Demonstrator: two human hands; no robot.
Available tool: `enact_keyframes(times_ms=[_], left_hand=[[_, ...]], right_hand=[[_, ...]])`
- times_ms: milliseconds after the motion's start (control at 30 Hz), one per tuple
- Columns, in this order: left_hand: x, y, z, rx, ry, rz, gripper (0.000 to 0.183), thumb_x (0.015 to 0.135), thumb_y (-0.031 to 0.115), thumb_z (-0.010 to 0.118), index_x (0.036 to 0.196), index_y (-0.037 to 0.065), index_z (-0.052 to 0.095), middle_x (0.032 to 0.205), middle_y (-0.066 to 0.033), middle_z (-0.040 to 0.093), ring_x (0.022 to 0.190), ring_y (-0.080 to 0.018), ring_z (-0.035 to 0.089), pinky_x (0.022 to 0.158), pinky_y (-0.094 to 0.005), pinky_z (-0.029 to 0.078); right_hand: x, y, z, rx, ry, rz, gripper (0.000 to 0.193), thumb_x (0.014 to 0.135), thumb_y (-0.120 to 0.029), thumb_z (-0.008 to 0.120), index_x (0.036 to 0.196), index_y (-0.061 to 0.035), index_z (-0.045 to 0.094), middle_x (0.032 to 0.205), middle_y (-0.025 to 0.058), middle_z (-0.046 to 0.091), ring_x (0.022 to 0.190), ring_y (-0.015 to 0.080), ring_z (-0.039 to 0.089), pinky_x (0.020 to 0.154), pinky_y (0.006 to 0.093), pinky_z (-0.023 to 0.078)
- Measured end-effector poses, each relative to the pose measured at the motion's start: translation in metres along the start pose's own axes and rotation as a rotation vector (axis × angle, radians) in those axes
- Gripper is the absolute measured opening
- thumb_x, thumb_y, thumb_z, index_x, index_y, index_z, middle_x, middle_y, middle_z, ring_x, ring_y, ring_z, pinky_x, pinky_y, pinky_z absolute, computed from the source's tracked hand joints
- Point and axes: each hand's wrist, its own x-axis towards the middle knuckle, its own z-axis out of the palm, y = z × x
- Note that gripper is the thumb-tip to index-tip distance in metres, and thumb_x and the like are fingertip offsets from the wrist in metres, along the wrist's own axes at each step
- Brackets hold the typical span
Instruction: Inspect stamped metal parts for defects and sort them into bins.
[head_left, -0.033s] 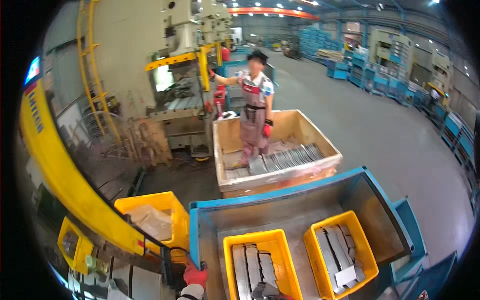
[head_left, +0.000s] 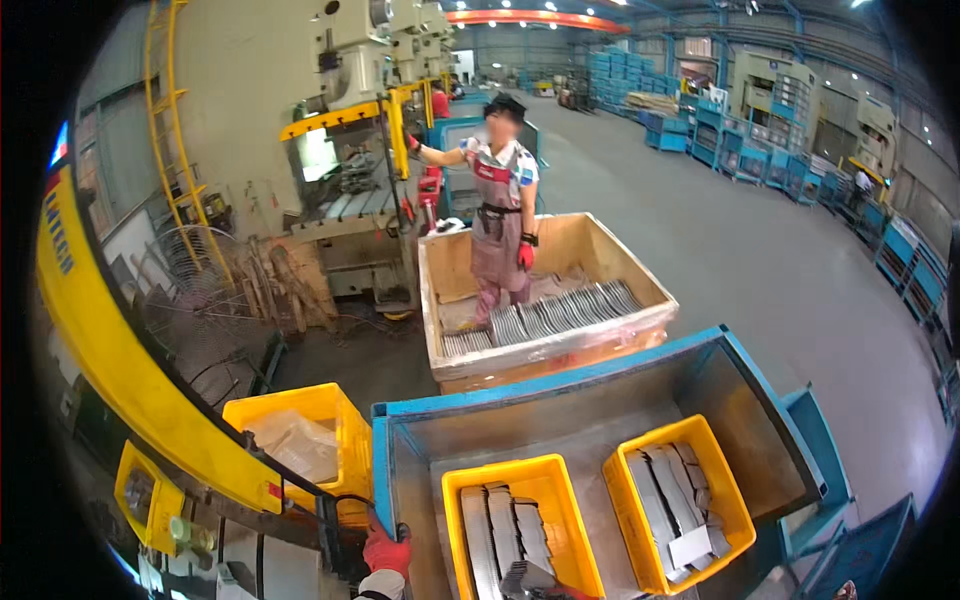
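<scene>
My left hand (head_left: 386,553), in a red glove, is closed over the near left rim of a large blue metal bin (head_left: 560,388). Within the bin sits a yellow crate (head_left: 552,468) with rows of stacked grey metal plates (head_left: 478,530). At the picture's lower edge, inside that crate, a red sliver of my right hand (head_left: 578,593) shows beside a small bundle of metal plates (head_left: 527,578), which it appears to grip; most of this hand is cut off. To the right stands a second yellow crate (head_left: 618,490), holding more metal plates and a white card (head_left: 690,546).
A yellow lift arm (head_left: 150,360) curves along my left, above another yellow crate (head_left: 345,425) with plastic sheeting. Beyond the bin, a co-worker (head_left: 500,190) stands at a wooden box (head_left: 440,345) of metal parts, one hand toward a press (head_left: 350,200). A fan (head_left: 200,290) stands left.
The whole view has shifted slightly and become sharper. Both my hands keep their places at the bin and the crate.
</scene>
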Motion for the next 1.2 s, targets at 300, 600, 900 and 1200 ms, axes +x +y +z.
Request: enact_keyframes(times_ms=[300, 600, 900, 1200], left_hand=[[0.001, 0.005, -0.006, -0.041, -0.056, -0.011, 0.09, 0.066, 0.034, 0.067, 0.137, 0.006, 0.019, 0.113, -0.0243, 0.049, 0.094, -0.039, 0.055, 0.08, -0.0438, 0.044], [0.001, 0.002, -0.004, -0.017, -0.083, -0.044, 0.087, 0.068, 0.036, 0.066, 0.136, 0.006, 0.02, 0.114, -0.0239, 0.048, 0.097, -0.0386, 0.054, 0.082, -0.0446, 0.043], [0.002, 0.012, -0.005, -0.058, -0.071, -0.02, 0.083, 0.069, 0.036, 0.066, 0.134, 0.008, 0.024, 0.115, -0.0225, 0.048, 0.098, -0.038, 0.053, 0.082, -0.0448, 0.044], [0.002, 0.001, -0.003, -0.053, -0.064, -0.023, 0.085, 0.069, 0.036, 0.066, 0.135, 0.008, 0.021, 0.117, -0.0232, 0.047, 0.099, -0.0386, 0.053, 0.081, -0.0446, 0.044]], right_hand=[[0.012, 0.006, -0.018, 0.202, -0.041, -0.083, 0.046, 0.068, -0.017, 0.072, 0.102, -0.0068, 0.043, 0.086, 0.0064, 0.05, 0.075, 0.0181, 0.049, 0.059, 0.0301, 0.039], [0.025, 0.02, -0.009, 0.378, -0.028, -0.093, 0.053, 0.066, -0.018, 0.074, 0.105, -0.0061, 0.041, 0.087, 0.0075, 0.049, 0.076, 0.0204, 0.048, 0.06, 0.0319, 0.039], [-0.006, 0.089, -0.102, -0.161, -0.153, -0.099, 0.048, 0.073, -0.025, 0.067, 0.107, -0.0027, 0.042, 0.092, 0.01, 0.051, 0.083, 0.0238, 0.051, 0.074, 0.0345, 0.042], [-0.016, 0.045, -0.033, -0.105, -0.062, 0.081, 0.043, 0.078, -0.023, 0.06, 0.112, -0.0017, 0.043, 0.099, 0.0116, 0.054, 0.089, 0.0242, 0.053, 0.083, 0.0351, 0.041]])
